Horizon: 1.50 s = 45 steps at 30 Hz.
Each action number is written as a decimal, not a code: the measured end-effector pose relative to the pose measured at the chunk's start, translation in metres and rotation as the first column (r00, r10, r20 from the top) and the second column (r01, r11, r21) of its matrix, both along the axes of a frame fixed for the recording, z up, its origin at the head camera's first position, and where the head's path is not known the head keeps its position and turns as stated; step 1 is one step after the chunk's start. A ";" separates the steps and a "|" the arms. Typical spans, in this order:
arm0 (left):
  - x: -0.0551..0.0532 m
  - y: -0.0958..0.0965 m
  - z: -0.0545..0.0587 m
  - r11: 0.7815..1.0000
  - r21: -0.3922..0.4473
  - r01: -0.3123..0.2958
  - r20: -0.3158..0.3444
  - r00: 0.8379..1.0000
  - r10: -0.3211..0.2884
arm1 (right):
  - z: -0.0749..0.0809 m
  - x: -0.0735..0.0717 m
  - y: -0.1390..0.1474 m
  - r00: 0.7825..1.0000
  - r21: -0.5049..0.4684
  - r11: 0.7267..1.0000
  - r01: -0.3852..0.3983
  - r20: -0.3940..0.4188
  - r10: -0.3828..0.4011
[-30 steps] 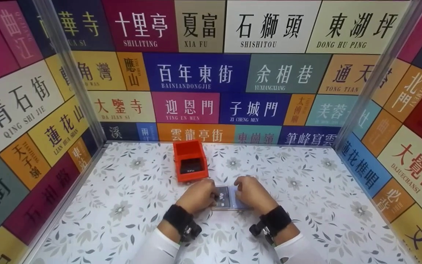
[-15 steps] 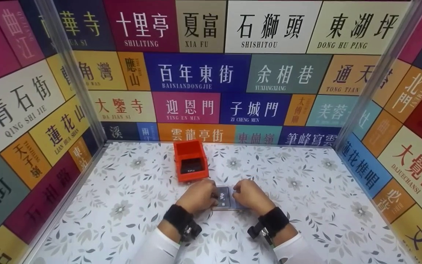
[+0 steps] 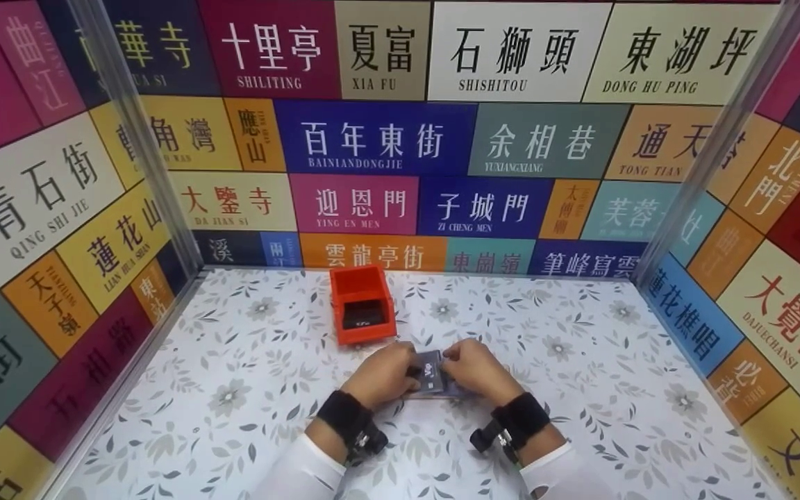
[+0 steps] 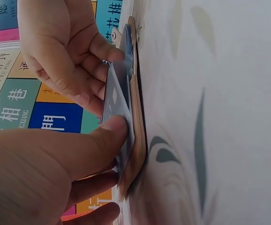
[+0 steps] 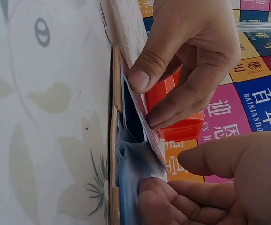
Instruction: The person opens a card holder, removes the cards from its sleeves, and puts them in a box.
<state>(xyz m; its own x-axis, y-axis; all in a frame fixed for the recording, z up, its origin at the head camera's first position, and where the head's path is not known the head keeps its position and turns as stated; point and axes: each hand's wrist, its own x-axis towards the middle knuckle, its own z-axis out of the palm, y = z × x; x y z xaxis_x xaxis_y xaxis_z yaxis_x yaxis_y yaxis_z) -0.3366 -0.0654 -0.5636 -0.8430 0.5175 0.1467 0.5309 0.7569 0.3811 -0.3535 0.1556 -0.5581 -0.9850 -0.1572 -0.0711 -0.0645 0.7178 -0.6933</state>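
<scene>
A card holder with a tan cover (image 4: 138, 136) lies opened out on the table, clear bluish plastic sleeves (image 5: 140, 161) inside it. My left hand (image 3: 380, 375) pinches a dark grey card with white lettering (image 3: 430, 371) between thumb and fingers. The card is tilted over the sleeves, its right edge near the right fingertips. In the right wrist view, the fingers of my right hand (image 5: 210, 187) touch the sleeve, while its thumb stands apart from it. How far the card's lower edge enters a sleeve is hidden.
Behind the left hand stands a red-orange open-front bin (image 3: 365, 335) with dark cards (image 3: 364, 314) inside. The table (image 3: 247, 417) has a leaf-patterned white cover. Panels with printed signs (image 3: 372, 139) enclose it at the back and both sides.
The card in my left hand has shifted right and tilted, now covering more of the sleeves. My right hand has moved slightly left, towards the card. The bin stays put.
</scene>
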 end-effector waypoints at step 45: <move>0.005 0.004 0.002 0.998 -0.025 -0.049 -0.019 0.999 0.049 | 0.004 -0.008 0.002 0.974 -0.242 0.957 0.160 -0.119 -0.193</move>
